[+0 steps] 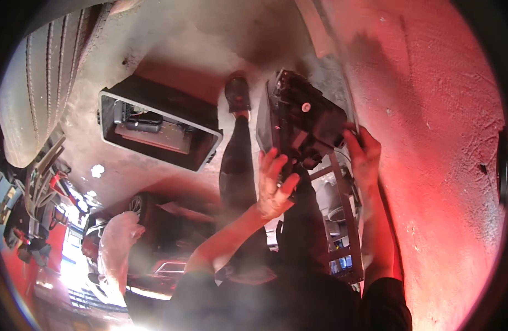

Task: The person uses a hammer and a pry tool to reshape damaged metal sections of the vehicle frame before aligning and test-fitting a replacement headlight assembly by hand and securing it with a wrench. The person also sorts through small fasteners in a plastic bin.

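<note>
A black boxy machine unit [320, 113] with a small pale round knob stands tilted in front of me, close to the wall. At its near left end my left hand [273, 187] has its fingers and thumb bent around a dark part, with gaps between the fingers. My right hand [364, 151] grips the unit's right edge, fingers curled at the corner. What lies under the fingertips is hidden. To the left, an open dark casing [160, 91] with a pale rim lies on the floor, with a black part and a flat grey panel inside.
A rough red-lit wall [436, 138] runs along my right side. Beside my legs is a dark open frame [342, 220] with items in it. A ribbed pale object [55, 77] is at the upper left. Behind, at the lower left, are a dark car [165, 226] and a pale plastic bag-like shape [118, 243].
</note>
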A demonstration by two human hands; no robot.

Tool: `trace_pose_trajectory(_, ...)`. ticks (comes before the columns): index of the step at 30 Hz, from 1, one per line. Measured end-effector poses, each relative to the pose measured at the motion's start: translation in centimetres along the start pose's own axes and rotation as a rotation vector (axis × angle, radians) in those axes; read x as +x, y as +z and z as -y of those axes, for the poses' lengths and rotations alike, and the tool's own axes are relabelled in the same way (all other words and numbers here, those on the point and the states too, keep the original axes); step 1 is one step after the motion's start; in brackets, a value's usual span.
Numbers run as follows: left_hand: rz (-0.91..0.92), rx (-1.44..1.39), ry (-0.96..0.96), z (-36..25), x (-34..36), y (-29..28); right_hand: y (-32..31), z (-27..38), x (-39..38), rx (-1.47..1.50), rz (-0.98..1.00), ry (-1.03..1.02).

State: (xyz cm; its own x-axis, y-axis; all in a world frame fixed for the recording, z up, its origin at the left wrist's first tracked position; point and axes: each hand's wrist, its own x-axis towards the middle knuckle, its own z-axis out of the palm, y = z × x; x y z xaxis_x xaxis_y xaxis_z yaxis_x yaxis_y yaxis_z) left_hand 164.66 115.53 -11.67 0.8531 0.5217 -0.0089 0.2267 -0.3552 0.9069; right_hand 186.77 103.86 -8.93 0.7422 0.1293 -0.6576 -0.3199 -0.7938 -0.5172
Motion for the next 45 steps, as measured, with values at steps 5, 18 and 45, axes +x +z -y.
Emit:
trace_pose_trajectory(5,0.079,-0.032,0.034,-3.2,-0.4,2.9,0.9,2.0,3.4,-0.14,0.171,-0.253)
trace_pose_trajectory(18,0.177,0.045,0.125,-6.1,-2.6,5.9,0.1,0.9,5.5,0.013,0.28,-0.043)
trace_pose_trajectory(45,-0.196,-0.067,-0.452,15.0,13.8,-8.4,2.7,-16.4,-8.0,0.243,0.061,0.258)
